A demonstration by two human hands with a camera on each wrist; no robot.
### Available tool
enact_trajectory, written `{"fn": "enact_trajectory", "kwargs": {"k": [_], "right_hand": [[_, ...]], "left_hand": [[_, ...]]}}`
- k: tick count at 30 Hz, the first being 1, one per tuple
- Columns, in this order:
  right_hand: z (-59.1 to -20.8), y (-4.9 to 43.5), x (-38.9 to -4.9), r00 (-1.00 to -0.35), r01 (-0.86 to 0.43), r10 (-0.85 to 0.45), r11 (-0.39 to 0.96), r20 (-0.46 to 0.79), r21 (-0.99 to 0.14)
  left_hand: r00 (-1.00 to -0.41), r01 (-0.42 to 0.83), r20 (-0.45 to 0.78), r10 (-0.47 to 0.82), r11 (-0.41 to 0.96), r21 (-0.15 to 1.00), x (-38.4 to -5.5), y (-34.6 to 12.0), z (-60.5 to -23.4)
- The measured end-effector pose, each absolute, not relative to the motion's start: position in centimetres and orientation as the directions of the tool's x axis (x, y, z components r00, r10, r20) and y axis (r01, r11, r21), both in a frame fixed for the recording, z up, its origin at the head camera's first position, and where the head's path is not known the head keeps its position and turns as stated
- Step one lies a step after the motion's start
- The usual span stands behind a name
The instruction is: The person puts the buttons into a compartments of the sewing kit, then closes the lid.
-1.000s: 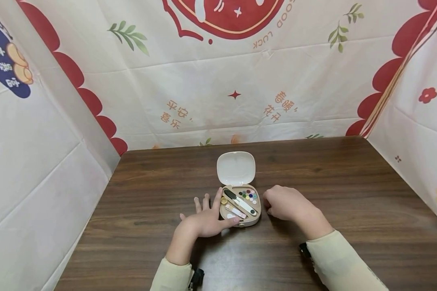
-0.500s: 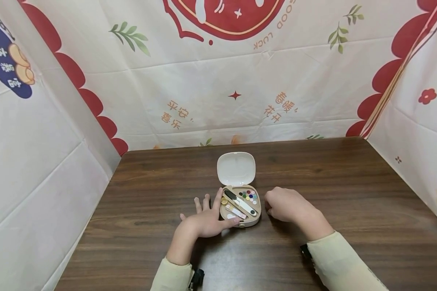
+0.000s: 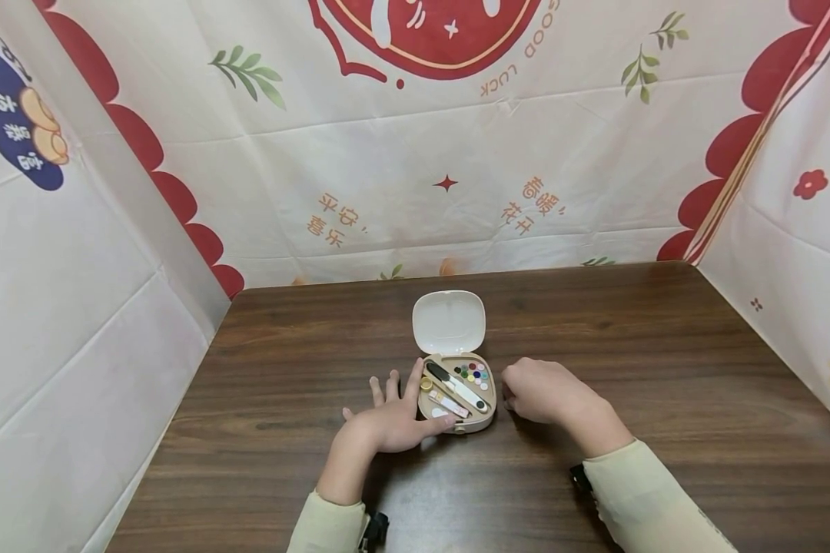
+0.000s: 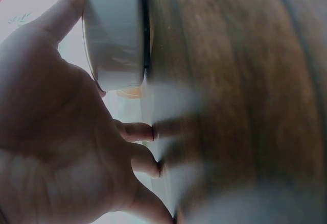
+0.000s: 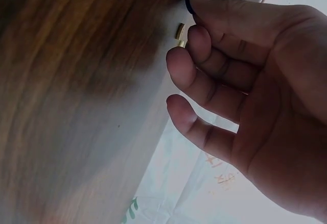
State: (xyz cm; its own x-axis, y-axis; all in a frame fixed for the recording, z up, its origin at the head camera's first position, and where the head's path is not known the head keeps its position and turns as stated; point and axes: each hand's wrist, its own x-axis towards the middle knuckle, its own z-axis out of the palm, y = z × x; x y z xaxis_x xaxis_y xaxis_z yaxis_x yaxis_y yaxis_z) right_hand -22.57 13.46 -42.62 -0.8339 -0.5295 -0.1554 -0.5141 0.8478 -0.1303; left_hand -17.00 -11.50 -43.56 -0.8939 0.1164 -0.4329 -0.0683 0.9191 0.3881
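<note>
Near the middle of the brown tabletop (image 3: pixel 283 353) sits the open case (image 3: pixel 482 422), and the left hand (image 3: pixel 387 424) is right on it, fingers spread wide and straight, index along the left edge, thumb across the front, 3 other fingertips planted on the wood. Over to the right hand (image 3: pixel 546 390), wrist bent inward, fingers curled: the right wrist view catches the thumb pinching a small dark piece (image 5: pixel 189 4), with the opposing fingertip hidden. A small gold piece (image 5: pixel 180 31) lies just past those fingers. Only a narrow strip of table separates this hand from the case's right edge, while wide wood runs out on both sides and back to the printed cloth (image 3: pixel 387 161). Look at the shapes now: glossy white lid (image 3: pixel 449 322) tipped back on its hinge, rounded corners, beige tray with glossy coloured discs (image 3: pixel 476 375), a slim black-and-white tool (image 3: pixel 465 392) on the diagonal, a patterned strip (image 3: pixel 449 403) beside it, and straight dark grain beneath.
</note>
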Motion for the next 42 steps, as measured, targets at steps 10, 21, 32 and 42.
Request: {"fn": "enact_trajectory", "kwargs": {"k": [10,21,32,42], "right_hand": [[-42.6,13.6,-22.5,-0.832,-0.508,-0.528,0.848,-0.171,-0.147],[-42.1,13.9,-22.8,-0.831,-0.518,-0.537,0.842,-0.147,-0.149],[-40.0,13.3,-23.5,-0.815,-0.572,-0.579,0.809,-0.019,-0.138],[-38.9,12.3,-24.0,-0.806,-0.588,-0.592,0.797,0.021,-0.136]], "left_hand": [[-0.895,-0.070,-0.432,0.114,0.919,0.387,-17.0,-11.5,-43.6],[-0.892,-0.077,-0.437,0.115,0.914,0.399,-17.0,-11.3,-43.7],[-0.894,-0.078,-0.434,0.109,0.917,0.390,-17.0,-11.5,-43.8],[-0.895,-0.078,-0.433,0.109,0.916,0.392,-17.1,-11.5,-43.8]]}}
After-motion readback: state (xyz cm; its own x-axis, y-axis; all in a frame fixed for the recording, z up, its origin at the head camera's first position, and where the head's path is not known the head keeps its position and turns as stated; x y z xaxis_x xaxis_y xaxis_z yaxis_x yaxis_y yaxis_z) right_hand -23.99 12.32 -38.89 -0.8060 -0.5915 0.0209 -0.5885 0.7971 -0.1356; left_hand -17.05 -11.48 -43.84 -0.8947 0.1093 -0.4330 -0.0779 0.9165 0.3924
